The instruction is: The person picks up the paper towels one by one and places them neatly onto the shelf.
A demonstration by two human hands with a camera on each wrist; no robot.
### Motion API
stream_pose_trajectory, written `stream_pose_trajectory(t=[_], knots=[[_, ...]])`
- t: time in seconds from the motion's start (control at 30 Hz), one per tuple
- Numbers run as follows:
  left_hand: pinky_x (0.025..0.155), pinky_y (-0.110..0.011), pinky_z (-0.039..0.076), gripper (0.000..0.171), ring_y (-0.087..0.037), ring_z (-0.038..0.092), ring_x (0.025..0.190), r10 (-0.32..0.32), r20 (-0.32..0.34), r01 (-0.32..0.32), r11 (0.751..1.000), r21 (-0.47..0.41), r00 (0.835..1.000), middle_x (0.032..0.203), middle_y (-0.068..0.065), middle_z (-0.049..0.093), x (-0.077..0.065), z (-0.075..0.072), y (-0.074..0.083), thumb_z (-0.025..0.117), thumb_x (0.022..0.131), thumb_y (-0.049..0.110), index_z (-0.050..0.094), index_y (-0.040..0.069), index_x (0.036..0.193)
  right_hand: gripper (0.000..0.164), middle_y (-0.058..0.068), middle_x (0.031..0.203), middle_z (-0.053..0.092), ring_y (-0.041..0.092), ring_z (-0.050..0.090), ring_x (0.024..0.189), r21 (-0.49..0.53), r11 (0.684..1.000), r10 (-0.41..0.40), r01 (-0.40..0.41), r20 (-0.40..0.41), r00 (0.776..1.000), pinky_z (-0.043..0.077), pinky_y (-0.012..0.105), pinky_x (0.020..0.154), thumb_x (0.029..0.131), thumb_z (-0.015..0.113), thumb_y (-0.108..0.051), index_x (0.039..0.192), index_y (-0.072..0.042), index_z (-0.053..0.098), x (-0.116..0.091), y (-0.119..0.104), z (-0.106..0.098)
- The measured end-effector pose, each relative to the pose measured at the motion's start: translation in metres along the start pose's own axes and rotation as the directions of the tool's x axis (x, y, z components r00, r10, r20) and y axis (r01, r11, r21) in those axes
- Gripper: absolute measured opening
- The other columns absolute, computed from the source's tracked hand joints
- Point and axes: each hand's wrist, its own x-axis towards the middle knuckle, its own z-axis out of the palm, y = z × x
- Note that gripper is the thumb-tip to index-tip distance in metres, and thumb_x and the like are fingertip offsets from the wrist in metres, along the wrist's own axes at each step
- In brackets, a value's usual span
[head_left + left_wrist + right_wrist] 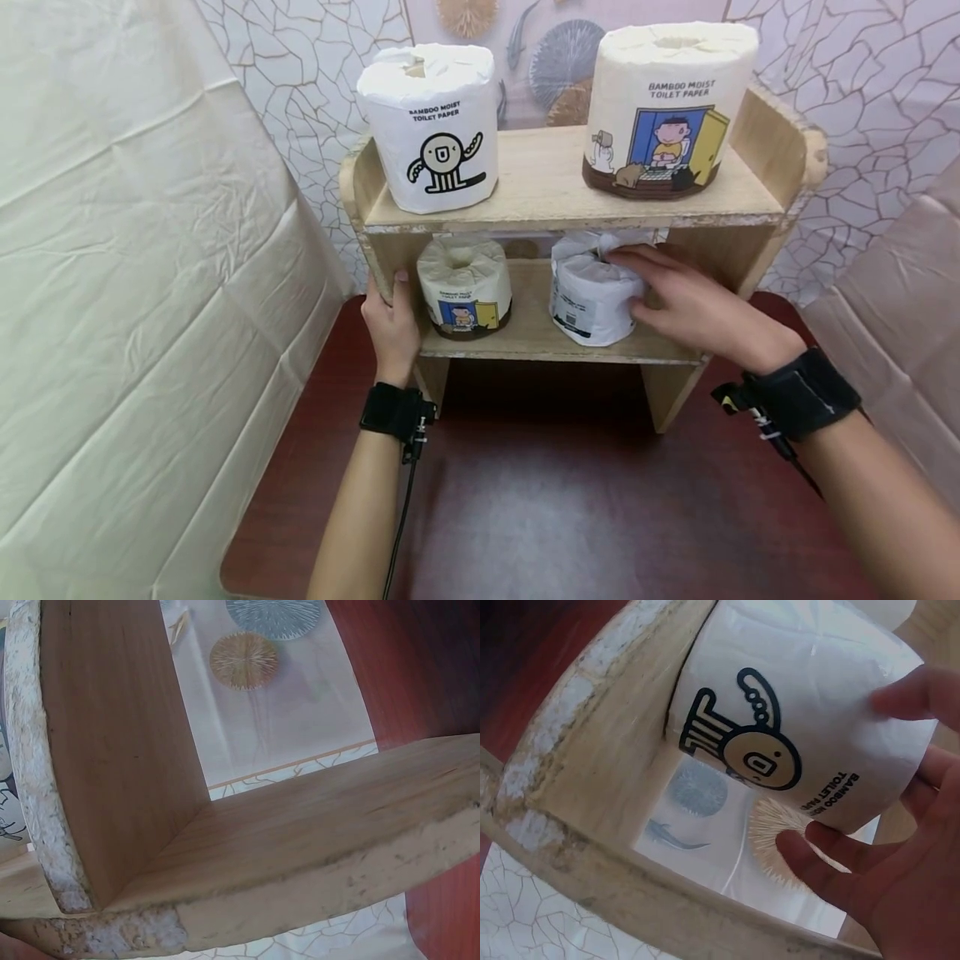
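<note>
A small wooden shelf (547,171) with two tiers carries several wrapped toilet paper rolls. My right hand (693,304) grips a white toilet paper roll (596,300) on the lower tier, fingers at its top and thumb on its side. In the right wrist view, this roll (780,697) shows a black cartoon figure, and the hand (900,847) spans its end. My left hand (392,329) holds the shelf's left side panel, thumb inside the front edge. Only a sliver of that hand (19,951) enters the left wrist view. Its other fingers are largely hidden behind the panel.
Left of the held roll sits a cream roll (465,292) with a cartoon. On the upper tier stand a white roll (431,129) at left and a larger cream roll (667,117) at right. The shelf stands on a dark red table (525,500) between pale cloth walls (150,292).
</note>
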Motion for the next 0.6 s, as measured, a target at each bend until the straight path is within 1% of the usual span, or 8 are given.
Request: stream_pose_trajectory(t=[0.03, 0.1, 0.2, 0.3, 0.37, 0.47, 0.53, 0.6], knots=[[0.062, -0.032, 0.028, 0.033, -0.016, 0.028, 0.056, 0.0, -0.004, 0.0, 1.0, 0.003, 1.0, 0.065, -0.008, 0.041, 0.0, 0.0, 0.001, 0.053, 0.112, 0.024, 0.062, 0.007, 0.14, 0.063, 0.024, 0.158, 0.045, 0.042, 0.045, 0.142, -0.001, 1.0, 0.0, 0.0, 0.009, 1.0, 0.037, 0.06, 0.114, 0.096, 0.068, -0.001, 0.155, -0.002, 0.047, 0.001, 0.0, -0.001], [0.06, -0.033, 0.025, 0.033, -0.017, 0.024, 0.054, 0.002, -0.01, -0.002, 1.0, 0.006, 1.0, 0.063, -0.003, 0.032, 0.001, -0.001, 0.002, 0.053, 0.113, 0.024, 0.062, 0.007, 0.138, 0.06, 0.024, 0.157, 0.045, 0.042, 0.044, 0.143, -0.009, 1.0, -0.014, 0.014, 0.02, 1.0, 0.036, 0.06, 0.115, 0.098, 0.068, -0.001, 0.155, -0.002, 0.047, 0.002, -0.001, -0.002], [0.062, -0.033, 0.027, 0.034, -0.016, 0.026, 0.055, -0.012, -0.017, 0.012, 1.0, 0.002, 1.0, 0.065, 0.0, 0.035, 0.002, -0.002, 0.004, 0.054, 0.112, 0.022, 0.061, 0.006, 0.141, 0.055, 0.023, 0.153, 0.049, 0.041, 0.046, 0.142, -0.034, 0.997, -0.063, 0.064, 0.028, 0.998, 0.036, 0.06, 0.115, 0.1, 0.067, 0.002, 0.152, 0.001, 0.049, 0.004, -0.002, -0.005], [0.063, -0.033, 0.028, 0.035, -0.016, 0.027, 0.057, -0.022, -0.016, 0.022, 1.0, -0.005, 1.0, 0.067, -0.006, 0.038, 0.002, -0.002, 0.004, 0.054, 0.112, 0.02, 0.06, 0.005, 0.143, 0.052, 0.021, 0.148, 0.053, 0.038, 0.05, 0.136, -0.07, 0.99, -0.117, 0.119, 0.036, 0.992, 0.04, 0.058, 0.112, 0.099, 0.065, 0.005, 0.149, 0.003, 0.051, 0.006, -0.005, -0.01], [0.066, -0.032, 0.031, 0.035, -0.015, 0.034, 0.06, -0.025, -0.017, 0.025, 1.0, -0.006, 1.0, 0.072, -0.011, 0.049, 0.001, -0.002, 0.003, 0.055, 0.111, 0.019, 0.06, 0.005, 0.144, 0.051, 0.022, 0.144, 0.055, 0.037, 0.055, 0.13, -0.098, 0.984, -0.147, 0.151, 0.042, 0.988, 0.045, 0.056, 0.107, 0.098, 0.066, 0.007, 0.147, 0.004, 0.052, 0.008, -0.004, -0.012], [0.067, -0.031, 0.033, 0.035, -0.015, 0.036, 0.06, -0.021, -0.014, 0.021, 1.0, -0.004, 1.0, 0.073, -0.014, 0.05, 0.0, -0.002, 0.002, 0.055, 0.111, 0.018, 0.06, 0.006, 0.144, 0.05, 0.021, 0.14, 0.058, 0.035, 0.06, 0.12, -0.124, 0.978, -0.164, 0.168, 0.047, 0.985, 0.051, 0.053, 0.099, 0.096, 0.068, 0.008, 0.144, 0.004, 0.054, 0.009, -0.004, -0.013], [0.065, -0.031, 0.033, 0.034, -0.015, 0.036, 0.058, -0.014, -0.007, 0.014, 1.0, -0.002, 1.0, 0.071, -0.01, 0.05, -0.001, -0.001, 0.001, 0.055, 0.112, 0.019, 0.06, 0.008, 0.144, 0.049, 0.021, 0.138, 0.058, 0.034, 0.061, 0.117, -0.13, 0.978, -0.159, 0.164, 0.05, 0.986, 0.052, 0.052, 0.096, 0.096, 0.068, 0.008, 0.143, 0.004, 0.055, 0.009, -0.004, -0.014], [0.061, -0.032, 0.03, 0.034, -0.016, 0.029, 0.054, -0.007, 0.006, 0.007, 1.0, -0.003, 1.0, 0.065, -0.006, 0.038, -0.001, -0.001, 0.0, 0.054, 0.112, 0.022, 0.06, 0.008, 0.143, 0.048, 0.021, 0.137, 0.059, 0.034, 0.062, 0.117, -0.133, 0.98, -0.145, 0.15, 0.049, 0.988, 0.052, 0.052, 0.096, 0.096, 0.068, 0.008, 0.142, 0.004, 0.056, 0.008, -0.005, -0.015]])
